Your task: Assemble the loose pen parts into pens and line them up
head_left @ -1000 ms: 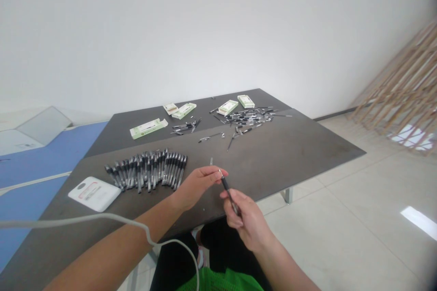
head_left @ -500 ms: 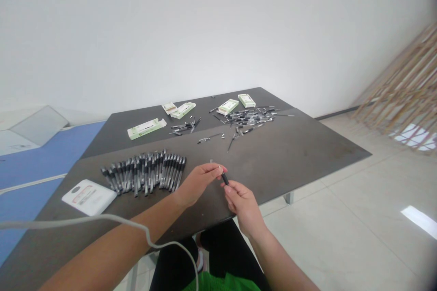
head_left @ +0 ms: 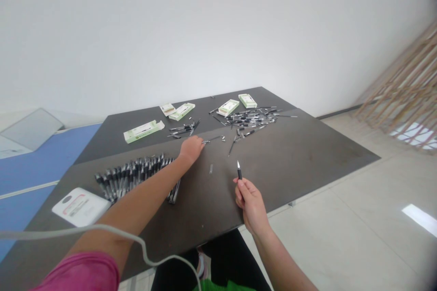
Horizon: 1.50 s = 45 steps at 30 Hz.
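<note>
inspection from my remote station, single head view. the right hand (head_left: 251, 204) sits at the near edge of the table (head_left: 307, 157) and holds one black pen (head_left: 239, 171) upright, its pale pointed tip facing up. the fingers are pressed together around the lower barrel, pinching it against the thumb; in my judgement, this low grip keeps the tip exposed and off the tabletop. the left hand (head_left: 191, 149) reaches out across the table, its fingers bunched and curled downward, with the fingertips just beside a few small metal bits (head_left: 206, 142). i cannot tell whether they pinch anything, as the hand hides its own underside. a long row of pens (head_left: 136, 173) lies side by side at near left, partly under the left forearm (head_left: 143, 195). that tidy order appears deliberate, keeping them apart from the loose heap of pens (head_left: 251, 119) at far right. green boxes (head_left: 143, 131) lie flat at the far side, and a white pad (head_left: 81, 207) sits at the near left corner. a grey cable (head_left: 102, 228) hangs below the left forearm, clear of the pen in the right hand.
</note>
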Each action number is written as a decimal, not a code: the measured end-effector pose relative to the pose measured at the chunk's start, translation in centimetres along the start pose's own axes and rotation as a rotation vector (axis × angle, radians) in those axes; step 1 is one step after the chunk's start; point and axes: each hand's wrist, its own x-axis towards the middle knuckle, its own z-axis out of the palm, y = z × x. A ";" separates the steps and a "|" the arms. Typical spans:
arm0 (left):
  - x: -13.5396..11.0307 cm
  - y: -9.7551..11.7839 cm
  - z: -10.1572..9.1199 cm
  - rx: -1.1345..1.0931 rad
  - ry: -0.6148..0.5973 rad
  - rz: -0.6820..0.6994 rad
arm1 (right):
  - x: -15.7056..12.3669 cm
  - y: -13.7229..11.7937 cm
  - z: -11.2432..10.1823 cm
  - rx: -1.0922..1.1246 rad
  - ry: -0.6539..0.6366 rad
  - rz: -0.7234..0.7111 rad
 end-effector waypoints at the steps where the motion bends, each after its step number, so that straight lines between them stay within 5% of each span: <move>1: 0.1 0.0 0.3 0.024 -0.011 0.000 | 0.0 0.0 -0.1 0.003 -0.006 -0.001; 10: -0.8 0.1 0.3 0.006 -0.092 0.002 | -0.1 0.2 -0.2 -0.074 -0.003 -0.015; 18: -4.4 1.1 -2.3 -0.364 -0.056 -0.044 | -1.7 -0.4 1.2 -0.329 -0.036 -0.071; 21: -7.9 2.3 -3.3 -0.696 -0.076 -0.053 | -2.5 -0.7 1.7 -0.485 -0.042 -0.132; 25: -12.5 3.9 -4.0 -1.505 -0.197 -0.243 | -3.3 -1.0 2.2 -0.664 -0.066 -0.236; 27: -13.9 4.5 -4.2 -1.633 -0.223 -0.319 | -3.5 -1.1 2.4 -0.725 -0.097 -0.265; 32: -15.4 5.3 -4.6 -1.645 -0.237 -0.329 | -4.0 -1.2 2.9 -0.826 -0.112 -0.302; 38: -16.4 6.2 -5.3 -1.319 -0.241 -0.181 | -4.3 -1.4 3.2 -0.826 -0.128 -0.331; 45: -16.6 6.0 -6.3 -1.193 -0.244 -0.071 | -4.6 0.0 3.5 -0.418 -0.201 -0.076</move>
